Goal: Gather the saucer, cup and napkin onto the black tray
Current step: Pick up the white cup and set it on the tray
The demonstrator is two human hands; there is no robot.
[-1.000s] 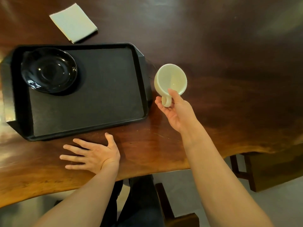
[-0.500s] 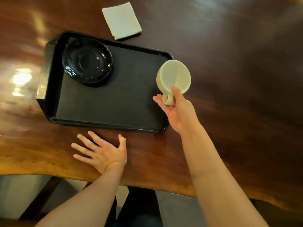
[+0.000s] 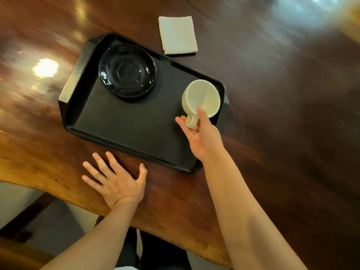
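The black tray (image 3: 124, 121) lies on the dark wooden table. A glossy black saucer (image 3: 127, 70) sits in its far left corner. My right hand (image 3: 202, 137) grips the handle of the cream cup (image 3: 201, 97), holding it tilted over the tray's right end, its mouth turned toward me. A folded pale napkin (image 3: 178, 35) lies on the table just beyond the tray's far edge. My left hand (image 3: 115, 180) rests flat on the table in front of the tray, fingers spread, holding nothing.
The wooden table (image 3: 282, 114) stretches right and far, with bright light reflections on its left part. Its uneven front edge runs below my left wrist. My dark-trousered legs and a bench show beneath.
My right hand has carried the cup leftward from beside the tray to above its right end. The camera view has swung, shifting the tray and napkin rightward in frame. My left hand stays flat.
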